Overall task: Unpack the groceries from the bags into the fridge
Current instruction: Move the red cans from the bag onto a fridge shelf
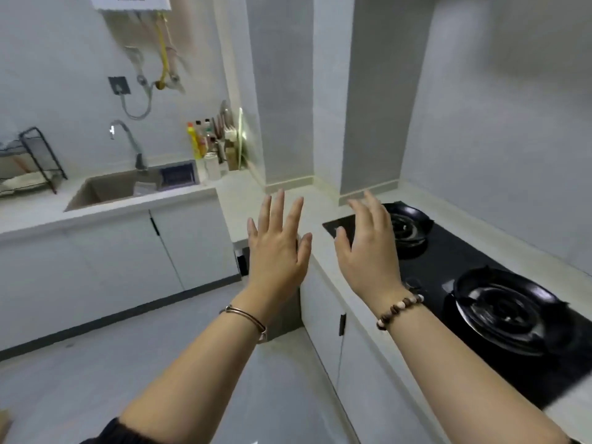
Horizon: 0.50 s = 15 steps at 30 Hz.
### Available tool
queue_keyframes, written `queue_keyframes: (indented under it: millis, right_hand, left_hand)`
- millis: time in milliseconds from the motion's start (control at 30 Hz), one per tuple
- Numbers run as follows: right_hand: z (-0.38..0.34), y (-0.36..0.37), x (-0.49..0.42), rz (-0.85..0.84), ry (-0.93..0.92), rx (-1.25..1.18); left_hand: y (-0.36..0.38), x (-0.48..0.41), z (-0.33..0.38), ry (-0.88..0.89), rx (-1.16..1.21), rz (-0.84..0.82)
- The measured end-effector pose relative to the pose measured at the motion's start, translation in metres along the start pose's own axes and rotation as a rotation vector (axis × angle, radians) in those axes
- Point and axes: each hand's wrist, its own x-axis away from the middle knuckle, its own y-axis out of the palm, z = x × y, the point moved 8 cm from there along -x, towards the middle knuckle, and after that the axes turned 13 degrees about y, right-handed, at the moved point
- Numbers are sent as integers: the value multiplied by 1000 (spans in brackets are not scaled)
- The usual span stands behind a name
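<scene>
Through the head view, we hold our left hand point(275, 251) and right hand point(368, 251) out with fingers spread, both released and grasping nothing, near the pale stone countertop point(288, 193) and the black glass two-burner gas hob point(448, 254). Where the grocery bags and fridge are, we cannot tell.

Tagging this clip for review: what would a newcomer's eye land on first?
Two empty hands fill mid-frame, the left hand and the right hand, fingers spread, holding nothing. Right of them a black gas hob sits in the white counter; far left, a sink lies under a curved tap.
</scene>
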Motion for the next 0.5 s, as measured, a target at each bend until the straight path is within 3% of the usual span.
queue_keyframes:
  millis: [233, 500]
  right_hand:
    - [151, -35, 3, 100, 322, 215]
    - [255, -106, 47, 230, 643, 434]
  left_hand:
    - [135, -40, 91, 272, 138, -208]
    - [227, -53, 216, 551, 353, -355]
